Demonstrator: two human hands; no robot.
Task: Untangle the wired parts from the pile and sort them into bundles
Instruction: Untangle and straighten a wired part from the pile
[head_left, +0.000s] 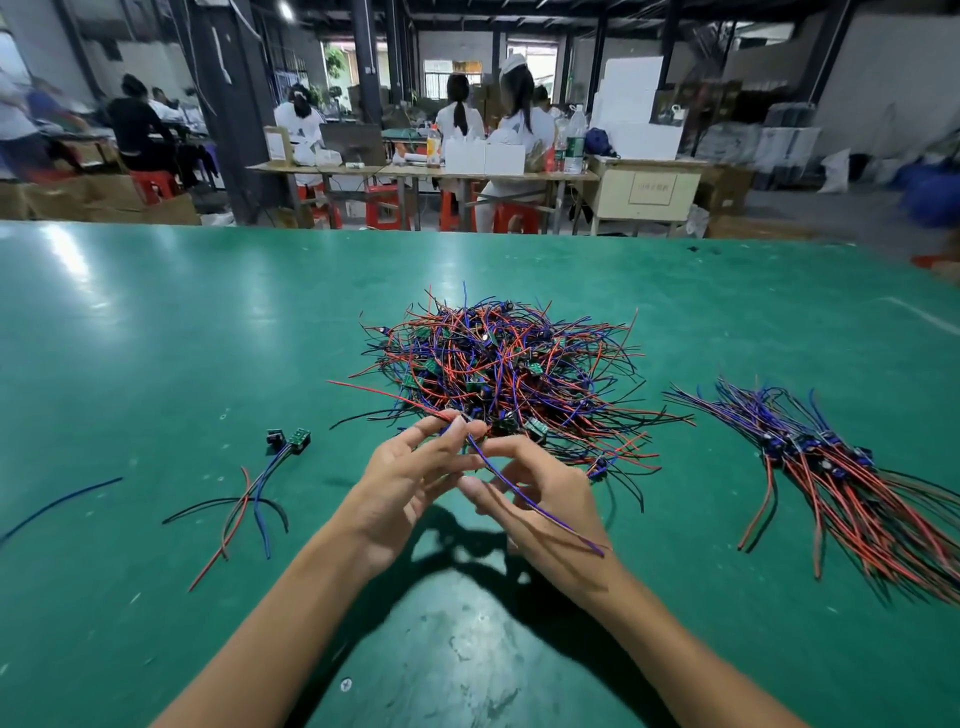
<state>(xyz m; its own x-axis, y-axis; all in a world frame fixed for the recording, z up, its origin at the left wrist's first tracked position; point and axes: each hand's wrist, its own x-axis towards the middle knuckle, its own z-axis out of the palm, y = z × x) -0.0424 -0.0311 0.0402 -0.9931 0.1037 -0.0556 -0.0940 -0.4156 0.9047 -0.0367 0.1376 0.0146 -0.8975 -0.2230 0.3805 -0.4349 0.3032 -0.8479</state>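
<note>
A tangled pile (498, 364) of small green boards with red, blue and black wires lies mid-table. At its near edge my left hand (410, 483) pinches wire ends between thumb and fingertips. My right hand (540, 493) sits just right of it, fingers curled, and a blue wire (524, 499) runs from the left fingertips across the right palm toward the wrist. A sorted bundle (841, 473) of wired parts lies to the right. Two wired parts (260, 483) lie to the left.
The green table mat (156, 338) stretches wide on both sides. A single blue wire (62, 501) lies at the far left. Beyond the table's far edge, people sit at benches on red stools.
</note>
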